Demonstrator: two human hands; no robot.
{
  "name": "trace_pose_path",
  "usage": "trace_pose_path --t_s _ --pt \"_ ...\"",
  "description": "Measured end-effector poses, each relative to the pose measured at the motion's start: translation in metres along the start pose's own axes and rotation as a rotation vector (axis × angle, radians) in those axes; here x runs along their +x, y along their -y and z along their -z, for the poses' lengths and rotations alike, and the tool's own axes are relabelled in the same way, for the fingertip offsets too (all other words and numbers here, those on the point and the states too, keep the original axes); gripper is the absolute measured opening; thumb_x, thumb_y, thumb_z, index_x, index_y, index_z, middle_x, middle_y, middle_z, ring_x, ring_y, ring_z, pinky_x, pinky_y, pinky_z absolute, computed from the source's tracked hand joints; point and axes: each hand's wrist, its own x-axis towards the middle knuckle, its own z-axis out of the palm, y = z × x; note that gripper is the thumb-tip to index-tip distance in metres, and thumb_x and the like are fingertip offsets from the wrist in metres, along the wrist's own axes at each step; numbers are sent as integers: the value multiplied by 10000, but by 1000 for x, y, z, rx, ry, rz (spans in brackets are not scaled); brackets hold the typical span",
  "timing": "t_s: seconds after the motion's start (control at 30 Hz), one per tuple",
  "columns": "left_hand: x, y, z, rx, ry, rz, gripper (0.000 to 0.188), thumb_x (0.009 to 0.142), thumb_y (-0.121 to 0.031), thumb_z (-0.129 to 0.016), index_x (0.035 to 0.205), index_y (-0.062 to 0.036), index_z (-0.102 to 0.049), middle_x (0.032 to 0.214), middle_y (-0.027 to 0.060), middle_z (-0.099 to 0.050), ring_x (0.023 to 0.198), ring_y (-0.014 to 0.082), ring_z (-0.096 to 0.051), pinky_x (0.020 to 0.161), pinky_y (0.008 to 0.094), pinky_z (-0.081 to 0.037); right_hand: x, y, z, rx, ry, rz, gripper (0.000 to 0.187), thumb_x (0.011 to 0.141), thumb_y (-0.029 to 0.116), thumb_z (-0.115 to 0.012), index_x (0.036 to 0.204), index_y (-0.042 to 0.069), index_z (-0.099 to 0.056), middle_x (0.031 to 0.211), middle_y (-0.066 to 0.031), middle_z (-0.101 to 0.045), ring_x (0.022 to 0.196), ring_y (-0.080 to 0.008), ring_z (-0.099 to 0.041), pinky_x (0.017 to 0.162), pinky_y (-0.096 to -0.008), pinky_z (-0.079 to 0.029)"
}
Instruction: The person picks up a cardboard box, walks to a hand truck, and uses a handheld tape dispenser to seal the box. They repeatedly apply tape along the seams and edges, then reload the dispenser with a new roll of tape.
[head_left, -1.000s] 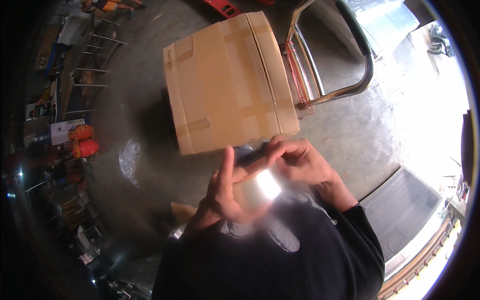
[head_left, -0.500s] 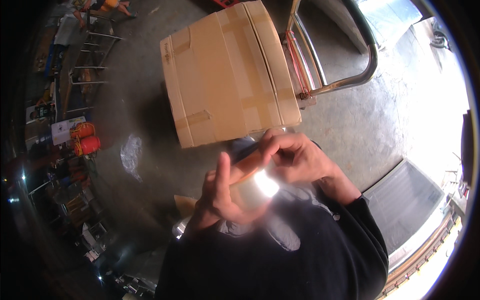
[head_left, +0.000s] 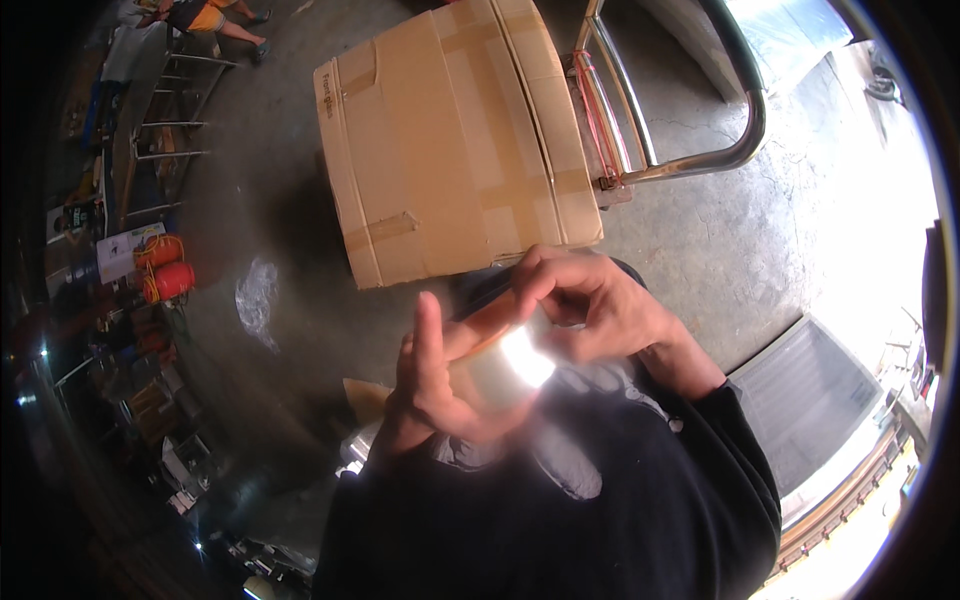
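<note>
Close to my chest, my left hand holds a wide roll of packing tape, its fingers around it and the thumb sticking up. A bright glare covers the roll's right side. At its upper right edge, my right hand is closed in a pinch with fingers bent; a tape end between them is too small to make out. Just beyond my hands stands a large cardboard box with strips of tape across its top.
The box sits against a hand trolley with a bent metal handle and reddish cord. Crumpled clear plastic lies on the floor at left, near red-orange rolls. A grey mesh panel is at right. Another person's leg shows far left.
My hands keep their grip, and the left one has shifted slightly up and left. The other person's legs show more at the far left. The view has tilted slightly.
</note>
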Motion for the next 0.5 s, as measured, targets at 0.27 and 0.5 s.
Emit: trace_pose_path --t_s 0.27,0.5 --pt "1 5 -8 58 -67 -10 1253 719 -122 -766 1545 172 129 893 348 -697 666 181 -644 697 285 -565 9 0 5 18 0 19 263 762 -32 -714 1007 64 -720 1061 -19 -607 755 -64 -469 617 -224 -349" --pt "8 8 -6 93 -46 -17 1279 724 -151 -776 1532 183 157 737 232 -669 570 152 -580 596 267 -529 10 1 14 47 47 19 369 760 -5 -694 1120 72 -715 1080 4 -581 784 -71 -463 656 -228 -362"
